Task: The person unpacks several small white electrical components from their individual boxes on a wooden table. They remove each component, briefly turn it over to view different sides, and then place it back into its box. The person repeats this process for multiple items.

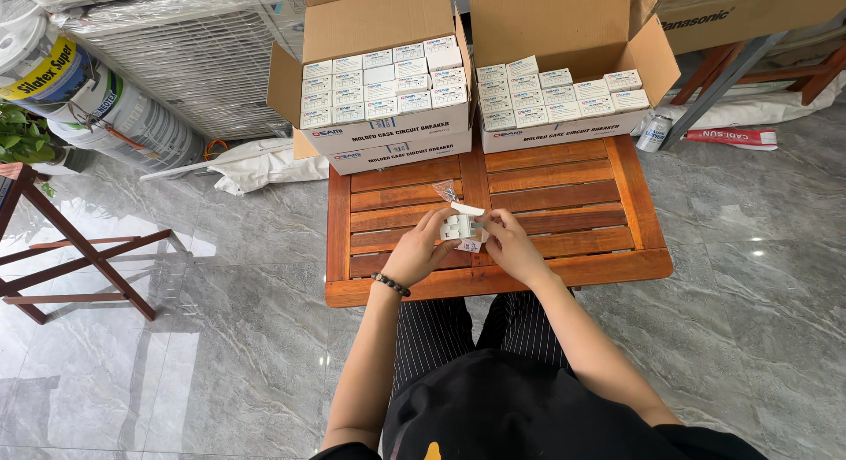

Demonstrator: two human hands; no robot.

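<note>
Over the desk [564, 204], you are pinching a small white box [460, 226] with both hands, left [421, 248] and right [511, 244]; its loose flap and paper slip risk dropping.

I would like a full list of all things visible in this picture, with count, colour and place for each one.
wooden slatted table: one, reddish brown, centre
open cardboard boxes: two, brown, at the far edge of the table, side by side
small packages: many, white, in rows inside both boxes
small clear bag: one, transparent, on the table beyond the hands
small device: one, white, held between both hands
paint buckets: two, white with labels, far left
drink can: one, silver, on the floor right of the table
wooden stand: one, dark red, left
tiled floor: grey marble pattern
left hand: beaded bracelet on the wrist, holding the device
right hand: holding the device
</note>
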